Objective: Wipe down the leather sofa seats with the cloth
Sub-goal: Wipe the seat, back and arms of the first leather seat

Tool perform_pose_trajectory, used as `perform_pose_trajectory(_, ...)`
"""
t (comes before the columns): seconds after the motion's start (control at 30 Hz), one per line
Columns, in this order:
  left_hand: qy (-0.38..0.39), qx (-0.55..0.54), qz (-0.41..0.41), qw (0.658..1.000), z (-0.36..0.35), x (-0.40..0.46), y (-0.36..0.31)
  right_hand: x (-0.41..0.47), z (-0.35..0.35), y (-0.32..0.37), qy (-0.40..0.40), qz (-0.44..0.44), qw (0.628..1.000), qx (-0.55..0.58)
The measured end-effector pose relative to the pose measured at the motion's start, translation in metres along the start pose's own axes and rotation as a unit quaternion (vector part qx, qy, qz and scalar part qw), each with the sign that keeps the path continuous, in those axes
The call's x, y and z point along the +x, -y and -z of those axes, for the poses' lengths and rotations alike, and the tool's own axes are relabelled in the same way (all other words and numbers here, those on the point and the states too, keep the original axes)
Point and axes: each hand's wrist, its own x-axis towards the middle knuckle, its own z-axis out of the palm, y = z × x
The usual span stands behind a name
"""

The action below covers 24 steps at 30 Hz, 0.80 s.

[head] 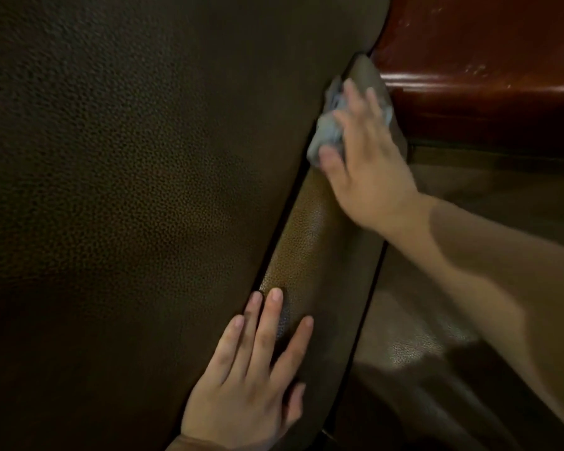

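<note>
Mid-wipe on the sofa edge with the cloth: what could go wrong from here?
The cloth is bunched under the right hand, so bare fingers may smear the leather instead of wiping it. It sits right by the dark seam beside the big cushion, where dirt could get pushed in. The left hand lies flat on leather and may leave prints.

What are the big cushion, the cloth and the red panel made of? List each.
Big cushion: likely leather or faux leather, matte brown, pebbled grain.
Cloth: soft grey fabric, bunched under the right hand.
Red panel: probably lacquered wood, with glossy highlights.
</note>
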Motion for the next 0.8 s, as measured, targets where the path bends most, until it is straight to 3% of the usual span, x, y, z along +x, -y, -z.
perform_pose_trajectory(0.07, 0.006, 0.004, 0.0, 1.0, 0.001, 0.0, 0.0, 0.0, -0.008, 0.009, -0.022, -0.098, 0.993, 0.056)
perform_pose_trajectory(0.13, 0.008, 0.003, 0.002, 1.0, 0.001, -0.001, -0.001, -0.034, -0.02, 0.028, -0.003, -0.124, 0.989, 0.079)
perform_pose_trajectory(0.23, 0.004, 0.002, -0.003, 1.0, 0.0, -0.001, -0.001, -0.09, -0.029, 0.039, 0.045, -0.035, 0.996, 0.066)
perform_pose_trajectory(0.3, 0.003, -0.005, -0.003, 1.0, -0.001, 0.0, 0.0, -0.073, -0.021, 0.019, 0.041, -0.002, 0.998, 0.055)
perform_pose_trajectory(0.47, -0.018, -0.013, 0.001, 1.0, -0.006, -0.001, 0.0, 0.009, -0.003, -0.003, 0.004, -0.155, 0.981, 0.119)
perform_pose_trajectory(0.57, -0.005, -0.026, 0.002, 1.0, 0.001, 0.002, 0.003, -0.057, -0.02, 0.032, 0.037, -0.093, 0.991, 0.087)
perform_pose_trajectory(0.67, 0.03, -0.027, 0.008, 0.999, 0.022, 0.004, -0.001, -0.129, -0.012, 0.05, 0.161, -0.026, 0.981, 0.1)
perform_pose_trajectory(0.73, 0.031, -0.037, 0.019, 0.999, 0.041, 0.025, 0.002, -0.124, 0.006, 0.037, 0.216, -0.014, 0.972, 0.088)
perform_pose_trajectory(0.8, -0.025, -0.031, 0.052, 0.998, 0.055, 0.07, 0.016, -0.09, 0.018, 0.022, 0.204, -0.001, 0.978, 0.051)
